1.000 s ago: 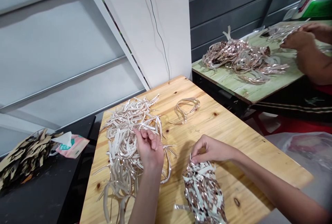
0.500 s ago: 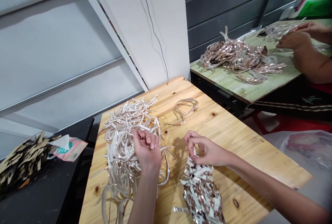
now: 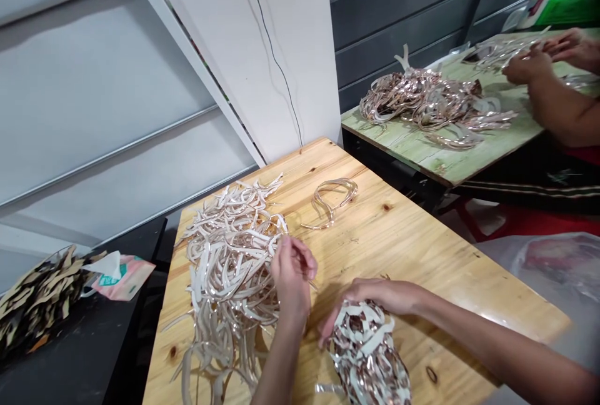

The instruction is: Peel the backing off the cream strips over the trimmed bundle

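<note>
Copper-white bundle [image 3: 368, 355], right hand [image 3: 382, 293] arched over it, grip unclear, left hand [image 3: 292, 270] raised, fingers loosely curled

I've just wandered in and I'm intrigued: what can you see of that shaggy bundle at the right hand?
The shaggy bundle is a thick, elongated mass of overlapping strips, some pale and matte, others shiny and coppery, like foil. It is at the near side of the wooden table, its lower end cut off by the picture's edge. The right hand curves around its upper end.
</note>
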Demonstrator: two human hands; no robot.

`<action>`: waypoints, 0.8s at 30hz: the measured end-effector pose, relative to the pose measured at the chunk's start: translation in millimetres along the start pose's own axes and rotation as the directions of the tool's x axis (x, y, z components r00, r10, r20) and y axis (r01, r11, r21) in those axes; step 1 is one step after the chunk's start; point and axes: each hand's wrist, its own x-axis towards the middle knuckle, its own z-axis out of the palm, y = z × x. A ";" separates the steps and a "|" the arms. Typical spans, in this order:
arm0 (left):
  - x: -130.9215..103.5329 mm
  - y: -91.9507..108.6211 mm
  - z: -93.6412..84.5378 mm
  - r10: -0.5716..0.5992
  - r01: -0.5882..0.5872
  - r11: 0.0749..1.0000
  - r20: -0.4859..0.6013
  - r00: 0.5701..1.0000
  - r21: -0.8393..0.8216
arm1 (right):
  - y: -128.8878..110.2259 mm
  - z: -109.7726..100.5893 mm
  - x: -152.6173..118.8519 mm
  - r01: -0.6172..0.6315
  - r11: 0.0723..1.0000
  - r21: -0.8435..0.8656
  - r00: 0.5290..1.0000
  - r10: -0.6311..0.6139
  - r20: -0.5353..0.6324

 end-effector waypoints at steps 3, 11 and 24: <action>-3.8 -23.5 -1.5 -0.078 0.065 0.989 0.092 0.993 0.131 | 2.1 -3.0 -3.1 -0.105 0.983 0.153 0.993 0.110 -0.029; -23.9 -14.4 10.7 -0.103 -0.351 0.775 0.652 0.751 0.526 | 6.2 -55.5 -12.9 -0.152 0.981 -0.122 0.933 0.102 -0.345; -18.5 -48.8 -0.7 -0.453 0.396 0.851 0.862 0.226 0.344 | 0.5 -79.9 17.4 -0.160 0.723 -0.672 0.572 -0.487 -0.660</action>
